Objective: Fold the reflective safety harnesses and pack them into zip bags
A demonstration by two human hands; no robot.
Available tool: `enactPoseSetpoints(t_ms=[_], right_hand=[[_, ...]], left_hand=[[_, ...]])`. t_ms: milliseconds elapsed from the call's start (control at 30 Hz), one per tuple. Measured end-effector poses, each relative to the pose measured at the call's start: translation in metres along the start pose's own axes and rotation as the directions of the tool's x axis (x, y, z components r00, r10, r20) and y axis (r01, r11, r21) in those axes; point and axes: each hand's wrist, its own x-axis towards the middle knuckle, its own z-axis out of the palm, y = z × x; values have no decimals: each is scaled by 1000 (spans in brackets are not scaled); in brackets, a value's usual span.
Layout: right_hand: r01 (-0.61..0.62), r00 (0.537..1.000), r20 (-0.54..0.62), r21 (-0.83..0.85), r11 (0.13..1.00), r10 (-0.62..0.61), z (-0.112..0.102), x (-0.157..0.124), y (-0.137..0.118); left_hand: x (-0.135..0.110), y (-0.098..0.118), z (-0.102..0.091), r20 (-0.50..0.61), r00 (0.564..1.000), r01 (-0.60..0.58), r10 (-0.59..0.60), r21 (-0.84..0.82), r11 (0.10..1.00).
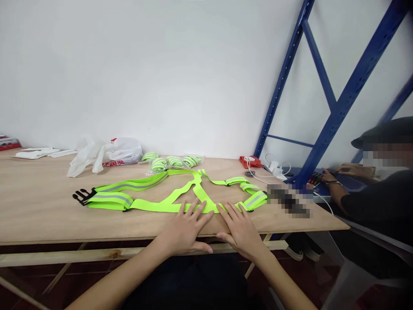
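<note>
A neon-yellow reflective harness vest (151, 206) lies spread on the wooden table, its elastic straps carrying grey reflective stripes. At its left end sits a black plastic buckle (84, 196) with prongs. My left hand (187, 226) rests with fingers spread, the fingertips on the vest's near strap close to the middle. Just to the right, my right hand (240, 228) lies flat with its fingers on the same strap. Both palms are at the table's front edge. Neither hand grips anything. The vest's far right end meets a blurred-out patch, so that part is hidden.
Several bagged bundles of the same striped straps (175, 162) lie behind the vest. A white plastic bag (124, 150) stands left of them. A red packet (251, 162) and white cables lie right, near a blue shelf frame (335, 107). A co-worker (380, 202) sits at far right.
</note>
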Motion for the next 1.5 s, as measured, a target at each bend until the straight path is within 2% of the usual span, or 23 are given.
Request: enactPoseSetpoints(t_ms=[233,600,667,767,833,867,1000,1133,1267,1500], right_hand=[[-3,1000,-1,35,999,3,0,-1,0],[-26,999,-18,91,995,28,0,8,9],[-34,998,-46,116,993,40,-8,20,17],[-94,994,-35,124,988,99,-25,53,37],[-172,981,104,95,980,162,-30,82,56],[-220,960,194,70,973,203,-30,96,66],[-285,909,331,54,957,252,-8,135,107],[-343,863,421,80,936,280,22,143,133],[-352,866,421,129,927,270,36,134,143],[-382,879,361,143,913,311,41,130,142]], left_hand=[[0,-1,5,-34,999,1,-1,21,1000],[1,-2,9,-16,1000,10,-11,-29,1000],[0,-2,9,-21,1000,8,-9,-43,999],[0,-2,8,-22,1000,2,-3,-49,999],[0,-2,8,-15,1000,2,-3,-47,999],[0,-2,8,-12,1000,3,-4,-46,999],[-1,-3,8,-8,1000,8,-9,-41,999],[-1,-3,9,-8,1000,8,-8,-50,999],[-1,-3,8,3,1000,14,-13,-58,998],[-1,-3,8,4,1000,14,-14,-49,999]])
